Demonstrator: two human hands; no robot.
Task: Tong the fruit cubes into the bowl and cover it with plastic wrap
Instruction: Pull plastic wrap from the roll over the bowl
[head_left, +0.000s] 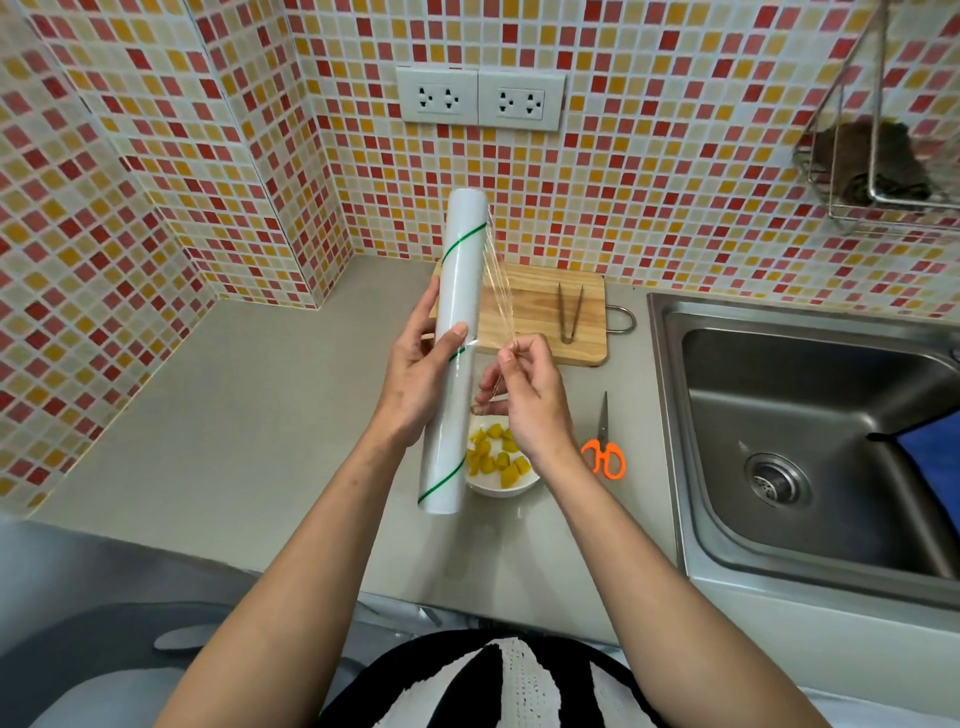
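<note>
We see bare counter (234, 405) at frame left; at centre the roll (457, 332) hangs above the bowl (501, 488), scissors (603, 447) just right.

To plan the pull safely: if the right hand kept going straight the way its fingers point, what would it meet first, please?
Probably the plastic wrap roll held by the left hand; the right hand pinches the film beside it, though depth is unclear.
</note>
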